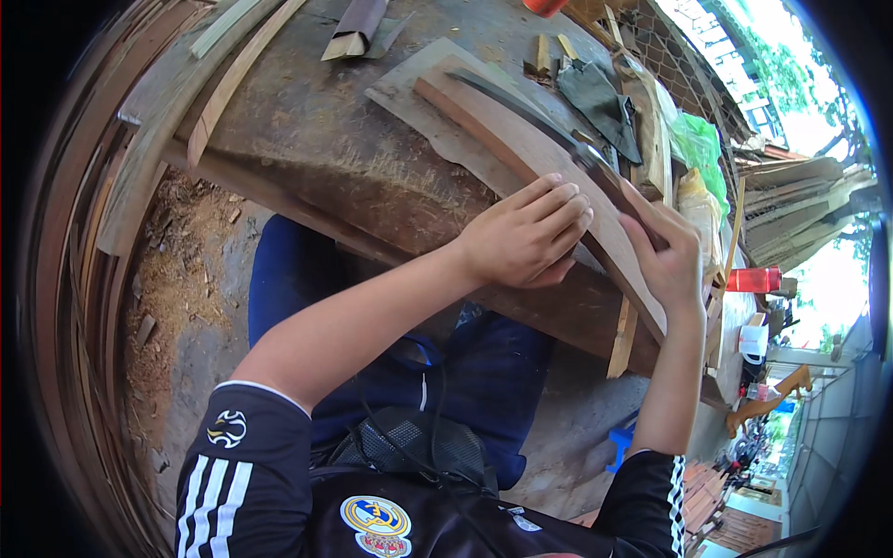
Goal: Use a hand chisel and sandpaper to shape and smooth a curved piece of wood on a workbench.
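A long reddish-brown wooden board (502, 135) lies slantwise over the workbench, its near side edge facing me. On its top rests a long dark file-like tool (517, 113) with a narrow blade, a metal collar and a brown wooden handle. My right hand (668, 244) is closed around that handle, index finger stretched along it. My left hand (532, 231) is curled into a fist at the board's near edge, partly covering it; whatever its fingers may hold is hidden. Beneath the board sits a thin greyish sheet (402, 91).
The worn workbench (344, 139) carries a dark-wrapped wood block (355, 33) and a dark cloth (600, 104). Long wooden strips (237, 79) reach over its left end. A green plastic bag (699, 153) and a red bottle-like object (753, 280) stand right. Wood chips litter the ground (186, 279).
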Available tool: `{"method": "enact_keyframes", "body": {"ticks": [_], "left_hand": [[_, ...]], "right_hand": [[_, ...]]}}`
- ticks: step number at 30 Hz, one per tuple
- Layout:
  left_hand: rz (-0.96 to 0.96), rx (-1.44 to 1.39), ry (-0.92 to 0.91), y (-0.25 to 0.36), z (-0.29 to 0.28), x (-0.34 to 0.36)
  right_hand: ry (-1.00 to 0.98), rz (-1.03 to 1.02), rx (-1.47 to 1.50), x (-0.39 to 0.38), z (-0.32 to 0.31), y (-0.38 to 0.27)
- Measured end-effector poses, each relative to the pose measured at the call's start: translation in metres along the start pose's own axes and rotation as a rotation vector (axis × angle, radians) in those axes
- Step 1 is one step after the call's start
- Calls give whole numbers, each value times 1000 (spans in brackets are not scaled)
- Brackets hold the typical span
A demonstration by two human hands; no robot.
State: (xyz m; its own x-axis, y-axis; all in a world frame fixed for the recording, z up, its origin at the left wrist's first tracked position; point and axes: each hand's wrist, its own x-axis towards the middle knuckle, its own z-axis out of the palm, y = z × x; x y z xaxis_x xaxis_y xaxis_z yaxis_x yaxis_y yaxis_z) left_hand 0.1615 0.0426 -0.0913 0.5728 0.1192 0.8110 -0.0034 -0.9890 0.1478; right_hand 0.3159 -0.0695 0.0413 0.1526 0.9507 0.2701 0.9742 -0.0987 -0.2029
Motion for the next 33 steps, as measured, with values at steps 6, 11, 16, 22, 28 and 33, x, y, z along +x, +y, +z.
{"method": "enact_keyframes", "body": {"ticks": [6,11,16,22,28,33], "left_hand": [[-18,-18,7,6,8,-1],[57,168,63,8,15,11],[-30,-2,74,4,11,-1],[-53,-40,127,13,16,0],[-69,-117,75,4,20,0],[-37,-72,77,-1,16,-2]], "right_hand": [[15,-38,-33,-32,-8,7],[64,-47,-10,-44,-23,6],[74,-50,70,2,28,-44],[46,145,17,-65,-12,-86],[46,170,-158,-34,8,-124],[8,172,-106,-45,-9,-128]]}}
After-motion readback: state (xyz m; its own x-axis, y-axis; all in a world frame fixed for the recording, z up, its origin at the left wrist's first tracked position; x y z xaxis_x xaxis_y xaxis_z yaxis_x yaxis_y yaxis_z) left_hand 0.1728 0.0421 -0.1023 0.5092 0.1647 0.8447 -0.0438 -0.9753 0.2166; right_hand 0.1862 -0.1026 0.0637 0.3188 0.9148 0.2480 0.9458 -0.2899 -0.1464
